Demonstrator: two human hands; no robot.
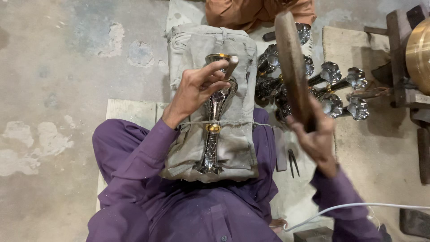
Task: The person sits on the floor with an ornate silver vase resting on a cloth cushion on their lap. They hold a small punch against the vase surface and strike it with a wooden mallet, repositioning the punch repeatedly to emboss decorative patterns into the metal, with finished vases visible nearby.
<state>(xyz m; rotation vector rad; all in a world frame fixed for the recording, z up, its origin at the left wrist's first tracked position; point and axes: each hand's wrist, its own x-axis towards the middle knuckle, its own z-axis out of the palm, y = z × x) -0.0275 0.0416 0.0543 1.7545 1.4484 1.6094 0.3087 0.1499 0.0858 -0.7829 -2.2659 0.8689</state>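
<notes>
A silver engraved metal vase (214, 130) with brass bands lies on a grey cloth cushion (237, 148) across my lap, tied down by a thin string. My left hand (197, 89) rests on the vase's bulb and pinches a short metal punch (231, 66) near the rim. My right hand (319, 136) is raised to the right of the cushion, gripping a thick wooden mallet (292, 62) that points up and away. My sleeves are purple.
Several similar silver vases (333, 87) lie piled on a mat to the right. A pair of dividers (293, 162) and a flat file (280, 150) lie by the cushion. Another person in orange (251, 12) sits opposite. A white cable (358, 206) runs at lower right; wooden stand (398, 54) far right.
</notes>
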